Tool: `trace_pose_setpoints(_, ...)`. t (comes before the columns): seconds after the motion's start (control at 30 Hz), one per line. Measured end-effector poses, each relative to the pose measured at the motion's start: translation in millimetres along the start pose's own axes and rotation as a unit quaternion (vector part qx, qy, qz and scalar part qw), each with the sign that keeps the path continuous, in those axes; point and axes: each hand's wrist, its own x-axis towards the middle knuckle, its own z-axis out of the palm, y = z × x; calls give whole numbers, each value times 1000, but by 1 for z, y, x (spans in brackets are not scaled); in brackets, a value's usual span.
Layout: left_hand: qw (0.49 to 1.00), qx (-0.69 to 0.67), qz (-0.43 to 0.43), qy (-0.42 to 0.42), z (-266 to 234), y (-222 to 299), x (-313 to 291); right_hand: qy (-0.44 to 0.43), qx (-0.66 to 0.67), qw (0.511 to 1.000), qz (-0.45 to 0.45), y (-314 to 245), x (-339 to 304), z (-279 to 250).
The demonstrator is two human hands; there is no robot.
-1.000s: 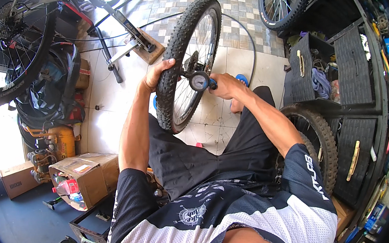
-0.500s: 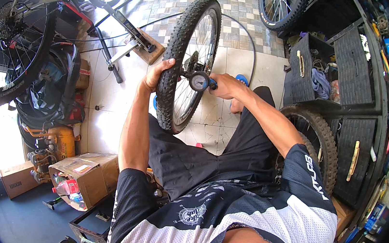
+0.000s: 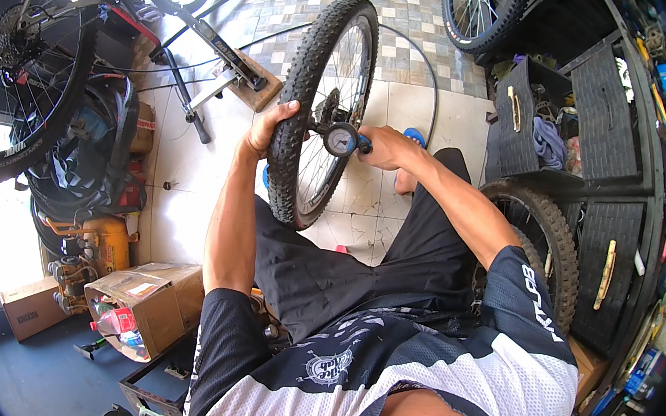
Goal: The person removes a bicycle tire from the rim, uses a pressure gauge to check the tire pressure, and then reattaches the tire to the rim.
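Two hands: left hand (image 3: 264, 131) holds the bicycle wheel (image 3: 282, 168) from the left, thumb over the tread, other fingers mostly hidden, likely steadying it.
Right hand (image 3: 389, 147): fingers curled around the handle of the round gauge (image 3: 339, 139).
Wheel: on edge, centre, just beyond the black trousers (image 3: 309, 286), apparently for easy reach.
Dial: faces upward, seemingly readable from above.
Hose (image 3: 434, 79): far right of the wheel; its gauge connection is unclear.
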Motion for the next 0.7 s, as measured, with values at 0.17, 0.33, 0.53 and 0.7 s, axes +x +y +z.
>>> trace_pose_setpoints(0.17,995,83,-35,51,2,23,-13,-21,-25,996,81,-9,-4,-9)
trace_pose_setpoints(0.33,862,420,134,252,57,69,-14,37,21,985,169,-4,-70,-39)
trace_pose_setpoints(0.53,690,603,130,379,73,83,42,385,79,916,80,4,-234,-79)
trace_pose_setpoints(0.7,687,618,151,350,92,121,75,675,-65,723,136,-5,-399,-88)
